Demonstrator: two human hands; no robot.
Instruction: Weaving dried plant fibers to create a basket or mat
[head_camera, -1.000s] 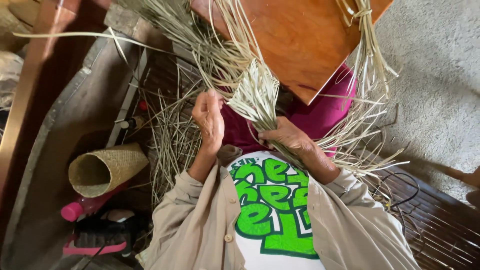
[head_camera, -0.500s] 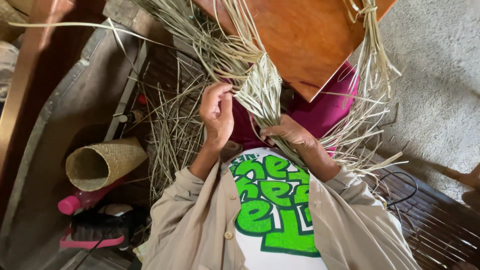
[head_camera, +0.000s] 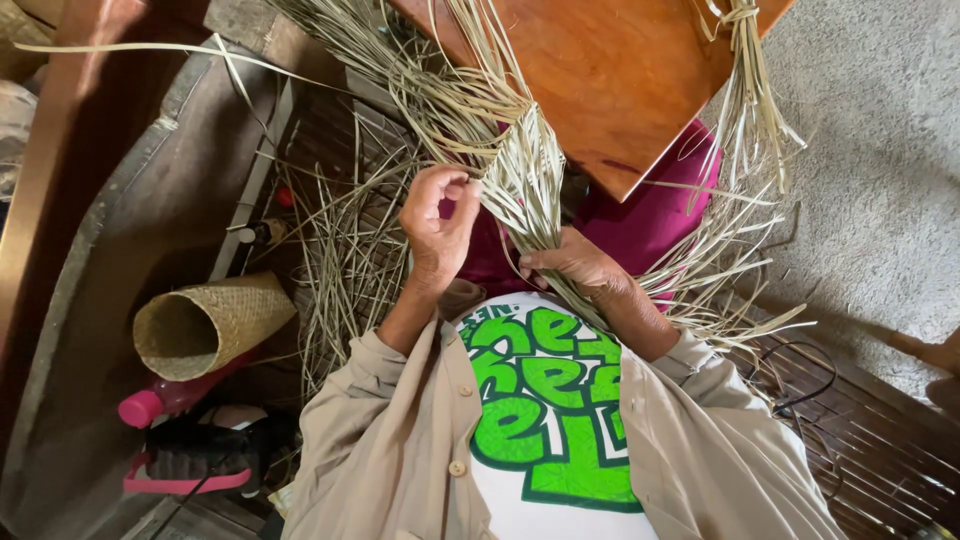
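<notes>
Gripping a bundle of dry straw strips, the right hand is closed around its lower part, just above the lap. A few strips at the bundle's side are pinched between the curled fingers of the left hand. The bundle is held against a wooden board, with a woven cone basket lying well apart.

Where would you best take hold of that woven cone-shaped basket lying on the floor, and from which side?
Probably at the open rim of the woven cone basket, coming from the lower left of the view. It lies on its side with the wide mouth facing that way and nothing on it, so fingers could likely hook over the edge. The narrow end tapers toward the loose straw strips, offering less to grip.
</notes>
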